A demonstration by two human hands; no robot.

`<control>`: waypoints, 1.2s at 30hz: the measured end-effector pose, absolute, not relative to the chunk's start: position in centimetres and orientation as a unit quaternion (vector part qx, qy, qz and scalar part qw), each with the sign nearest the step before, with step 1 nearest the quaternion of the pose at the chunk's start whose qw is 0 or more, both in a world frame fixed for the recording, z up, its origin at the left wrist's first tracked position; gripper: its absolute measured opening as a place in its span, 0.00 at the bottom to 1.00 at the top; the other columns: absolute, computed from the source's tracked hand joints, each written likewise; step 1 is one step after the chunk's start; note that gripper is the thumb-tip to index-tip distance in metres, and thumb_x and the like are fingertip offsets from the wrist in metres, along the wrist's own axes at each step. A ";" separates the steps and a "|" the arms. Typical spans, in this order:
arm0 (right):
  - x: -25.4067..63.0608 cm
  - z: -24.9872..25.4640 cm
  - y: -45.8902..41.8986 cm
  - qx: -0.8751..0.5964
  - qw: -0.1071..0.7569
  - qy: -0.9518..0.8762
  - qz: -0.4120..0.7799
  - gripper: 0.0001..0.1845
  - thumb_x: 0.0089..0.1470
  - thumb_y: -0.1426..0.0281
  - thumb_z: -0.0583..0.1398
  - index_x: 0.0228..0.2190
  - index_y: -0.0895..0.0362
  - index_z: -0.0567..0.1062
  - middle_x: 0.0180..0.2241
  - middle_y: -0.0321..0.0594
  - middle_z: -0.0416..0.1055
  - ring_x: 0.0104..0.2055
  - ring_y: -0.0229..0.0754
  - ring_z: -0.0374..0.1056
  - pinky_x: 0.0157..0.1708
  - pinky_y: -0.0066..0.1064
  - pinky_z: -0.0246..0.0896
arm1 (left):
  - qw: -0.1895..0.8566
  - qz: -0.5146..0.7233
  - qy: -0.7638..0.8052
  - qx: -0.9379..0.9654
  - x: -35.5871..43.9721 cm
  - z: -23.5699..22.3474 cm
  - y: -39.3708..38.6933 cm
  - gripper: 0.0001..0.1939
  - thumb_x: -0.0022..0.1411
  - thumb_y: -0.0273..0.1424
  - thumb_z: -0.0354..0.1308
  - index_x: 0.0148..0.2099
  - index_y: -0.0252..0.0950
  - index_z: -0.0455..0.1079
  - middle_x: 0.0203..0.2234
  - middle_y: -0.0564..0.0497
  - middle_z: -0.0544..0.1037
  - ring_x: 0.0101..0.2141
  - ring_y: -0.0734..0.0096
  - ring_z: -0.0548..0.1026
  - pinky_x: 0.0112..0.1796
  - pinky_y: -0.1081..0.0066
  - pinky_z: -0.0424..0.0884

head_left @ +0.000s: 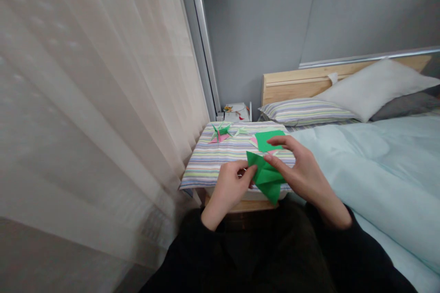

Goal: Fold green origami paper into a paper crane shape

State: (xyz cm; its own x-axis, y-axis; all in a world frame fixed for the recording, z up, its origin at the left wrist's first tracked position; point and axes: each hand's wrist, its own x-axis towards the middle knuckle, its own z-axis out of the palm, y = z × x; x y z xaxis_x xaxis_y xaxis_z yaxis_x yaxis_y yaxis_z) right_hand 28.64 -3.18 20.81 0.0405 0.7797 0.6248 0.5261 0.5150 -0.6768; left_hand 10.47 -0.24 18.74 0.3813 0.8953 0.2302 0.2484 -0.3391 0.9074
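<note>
Head view, striped cloth: the landmark here is the multicoloured striped fabric cloth (202, 170) over a small table; everything gets placed from it.
Creased green paper: and there it is, a folded, pointed green paper sheet (267, 176) held up over the cloth's near edge, long axis slanting from its tip toward the cloth's middle down to a point nearest the wearer.
Left hand: the bare left hand (232, 185) has thumb and fingers pinched on the sheet's left edge; that's the firm grip.
Right hand: the bare right hand (301, 167) arches over the sheet's other side, thumb at the upper edge, index lifted away; whether the thumb presses, I can't tell.
Key relation: the sheet lies between the hands, right of the left pinch, both hands equally close.
Green square: a flat green paper piece (264, 141) on the cloth's far right, just beyond the sheet.
Cranes: green-and-pink folded paper figures (220, 132) on the cloth's far left.
</note>
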 end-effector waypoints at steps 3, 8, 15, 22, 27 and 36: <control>29.0 20.7 -3.9 -0.488 0.535 -0.682 0.100 0.18 0.55 0.59 0.67 0.44 0.54 0.75 0.46 0.45 0.76 0.52 0.54 0.70 0.53 0.45 0.63 | 0.486 0.468 0.399 0.621 10.4 18.6 0.2 0.19 0.62 0.42 0.61 0.25 0.33 0.72 0.19 0.48 0.77 0.23 0.66 0.76 0.30 0.68 0.73; 29.1 20.3 -4.0 -0.466 0.538 -0.689 0.133 0.17 0.54 0.63 0.68 0.44 0.54 0.76 0.43 0.43 0.78 0.48 0.52 0.72 0.47 0.42 0.66 | 0.582 0.501 0.340 0.543 10.1 18.7 0.3 0.22 0.57 0.47 0.66 0.24 0.31 0.75 0.18 0.48 0.77 0.23 0.68 0.76 0.29 0.68 0.75; 28.4 20.0 -4.0 -0.388 0.551 -0.725 0.140 0.09 0.53 0.68 0.69 0.29 0.53 0.73 0.43 0.42 0.76 0.47 0.49 0.73 0.49 0.41 0.66 | 0.566 0.545 0.333 0.521 10.1 18.5 0.2 0.21 0.60 0.45 0.62 0.30 0.31 0.78 0.25 0.47 0.78 0.29 0.67 0.75 0.30 0.69 0.75; 28.0 19.6 -4.2 -0.461 0.598 -0.634 0.165 0.11 0.51 0.67 0.69 0.35 0.54 0.74 0.34 0.38 0.78 0.38 0.47 0.75 0.40 0.39 0.70 | 0.462 0.537 0.350 0.613 10.0 19.1 -0.7 0.21 0.61 0.41 0.64 0.21 0.34 0.68 0.19 0.55 0.66 0.25 0.73 0.68 0.34 0.69 0.72; 27.4 19.6 -4.5 -0.436 0.584 -0.669 0.143 0.03 0.55 0.71 0.66 0.30 0.53 0.76 0.32 0.38 0.80 0.37 0.46 0.77 0.41 0.39 0.72 | 0.492 0.573 0.334 0.564 10.3 18.8 -0.8 0.22 0.62 0.46 0.62 0.24 0.35 0.68 0.21 0.54 0.68 0.27 0.73 0.67 0.32 0.71 0.68; 24.5 18.4 -5.4 -0.396 0.533 -0.747 0.006 0.09 0.59 0.78 0.58 0.33 0.52 0.74 0.39 0.44 0.79 0.42 0.47 0.76 0.42 0.40 0.71 | 0.649 0.591 0.283 0.386 12.3 19.3 -1.2 0.18 0.59 0.45 0.65 0.35 0.34 0.74 0.28 0.52 0.76 0.30 0.73 0.72 0.33 0.73 0.67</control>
